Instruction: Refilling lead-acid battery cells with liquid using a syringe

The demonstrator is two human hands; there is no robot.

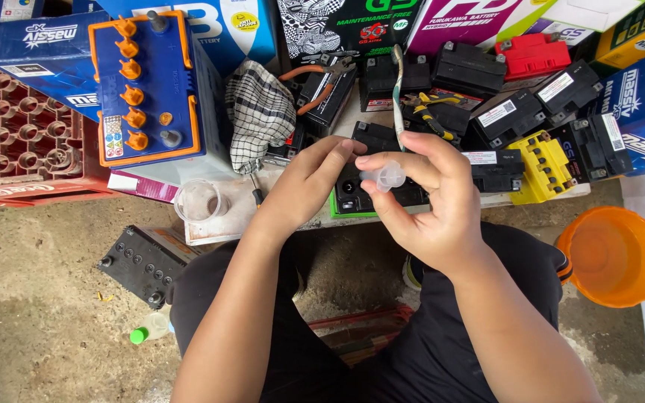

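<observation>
The person crouches over a low counter [210, 227] crowded with batteries. The right hand [427, 198] pinches a small clear plastic funnel [387, 177] between thumb and fingertips; its long axis lies nearly level, wide mouth toward the right hand's palm and narrow end toward the left hand. It hangs just above a small black motorcycle battery [382, 195] with a green base at the counter's front edge. The left hand [311, 183] is curled loosely, fingertips almost meeting the funnel; whether they touch it I cannot tell. A thin pale tube [398, 89] rises straight up from behind the right hand's fingers.

At the counter's left end stands a big blue car battery [147, 86] with orange caps, smooth and glossy. A checked cloth [261, 112] lies crumpled beside it, and a clear plastic cup [198, 200] sits near the front left corner. Orange-handled pliers [321, 78] rest on a black battery toward the back. An orange plastic basin [612, 256] sits on the dirt floor to the right.
</observation>
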